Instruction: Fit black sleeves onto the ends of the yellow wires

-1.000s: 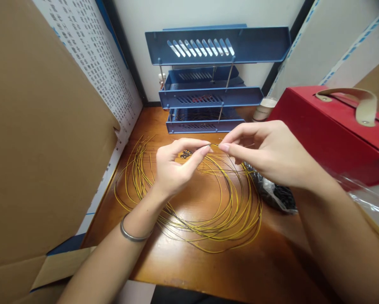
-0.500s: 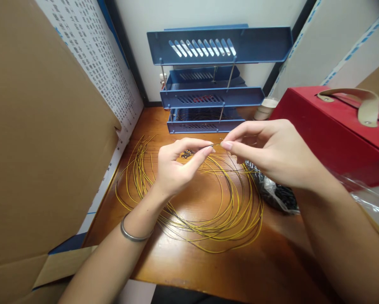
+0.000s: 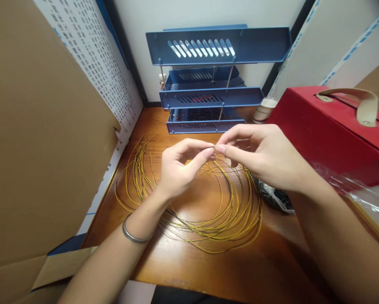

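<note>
Apparently for fine control, the bare left hand (image 3: 177, 168) and bare right hand (image 3: 267, 155) pinch a slim dark strand (image 3: 211, 147) with fingers (image 3: 221, 148) meeting, raised at one o'clock of the loose yellow-and-black wire coil (image 3: 205, 228) on the glossy brown wooden desk (image 3: 173, 261).

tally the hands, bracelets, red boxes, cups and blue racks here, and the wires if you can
Hands, left hand and right hand: 2
Bracelet: 1
Red box: 1
Cup: 1
Blue rack: 1
Total: 6
Wires: too tangled to count, so left out.
</note>
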`<state>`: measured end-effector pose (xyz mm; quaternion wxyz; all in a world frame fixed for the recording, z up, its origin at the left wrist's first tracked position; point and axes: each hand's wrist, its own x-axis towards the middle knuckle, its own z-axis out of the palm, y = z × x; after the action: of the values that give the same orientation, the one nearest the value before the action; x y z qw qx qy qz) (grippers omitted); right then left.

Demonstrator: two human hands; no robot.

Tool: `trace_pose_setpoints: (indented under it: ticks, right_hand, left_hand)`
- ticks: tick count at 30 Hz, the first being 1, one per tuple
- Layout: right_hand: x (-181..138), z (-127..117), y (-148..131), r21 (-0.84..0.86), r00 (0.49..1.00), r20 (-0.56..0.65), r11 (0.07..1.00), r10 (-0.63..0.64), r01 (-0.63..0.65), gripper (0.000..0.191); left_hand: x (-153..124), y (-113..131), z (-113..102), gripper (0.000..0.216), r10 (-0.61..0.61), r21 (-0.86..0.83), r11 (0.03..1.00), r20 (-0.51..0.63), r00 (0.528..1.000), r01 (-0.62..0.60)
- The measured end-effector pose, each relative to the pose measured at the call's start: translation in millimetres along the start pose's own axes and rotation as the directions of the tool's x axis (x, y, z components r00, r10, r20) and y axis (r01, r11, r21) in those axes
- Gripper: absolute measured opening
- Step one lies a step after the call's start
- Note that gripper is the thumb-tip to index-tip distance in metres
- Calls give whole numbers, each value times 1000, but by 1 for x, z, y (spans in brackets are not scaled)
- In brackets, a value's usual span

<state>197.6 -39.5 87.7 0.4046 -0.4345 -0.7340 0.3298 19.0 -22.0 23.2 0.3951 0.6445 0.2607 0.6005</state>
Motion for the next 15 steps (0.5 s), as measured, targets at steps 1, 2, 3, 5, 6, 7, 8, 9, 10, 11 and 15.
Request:
trace_pose_setpoints:
  ticks: [1, 2, 3, 5, 6, 7, 8, 9, 10, 11, 15]
  right_hand:
    - [0, 0, 0, 7, 1000, 4, 1000, -2, 2, 14]
    - [0, -1, 0, 11, 1000, 7, 1000, -2, 1, 15]
    - [0, -1, 0, 13, 1000, 9, 1000, 0, 0, 16]
    - [0, -2, 0, 15, 1000, 12, 1000, 6, -6, 17]
    - [0, -3, 0, 14, 1000, 11, 1000, 8, -8, 17]
    - [1, -3, 1, 10, 1000, 8, 1000, 8, -8, 16]
    - [1, -4, 1, 6, 1000, 4, 1000, 9, -9, 16]
    - [1, -4, 2, 0, 1000, 1, 1000, 10, -10, 16]
    - [1, -5, 2, -6, 1000, 0, 1000, 12, -12, 16]
    - [1, -6, 2, -11, 1000, -2, 1000, 15, -15, 16]
    - [0, -8, 0, -37, 999, -2, 999, 34, -34, 18]
  left_hand:
    - [1, 1, 0, 8, -12, -26, 1000, 2, 1000, 12]
    - [1, 2, 0, 7, -28, -53, 998, 8, 1000, 28]
    - [1, 3, 0, 7, -45, -80, 996, 15, 999, 46]
    - [2, 3, 1, 8, -80, -125, 989, 28, 996, 82]
    - [3, 3, 1, 9, -92, -135, 986, 27, 995, 95]
    - [3, 3, 1, 10, -100, -134, 986, 20, 995, 102]
    - [4, 3, 0, 11, -101, -125, 987, 9, 995, 101]
    - [4, 3, 0, 11, -97, -108, 990, -2, 995, 96]
    - [5, 3, 0, 12, -90, -87, 992, -11, 996, 89]
    - [5, 3, 0, 12, -82, -68, 994, -17, 996, 81]
    - [4, 3, 0, 14, -68, -12, 998, -15, 998, 68]
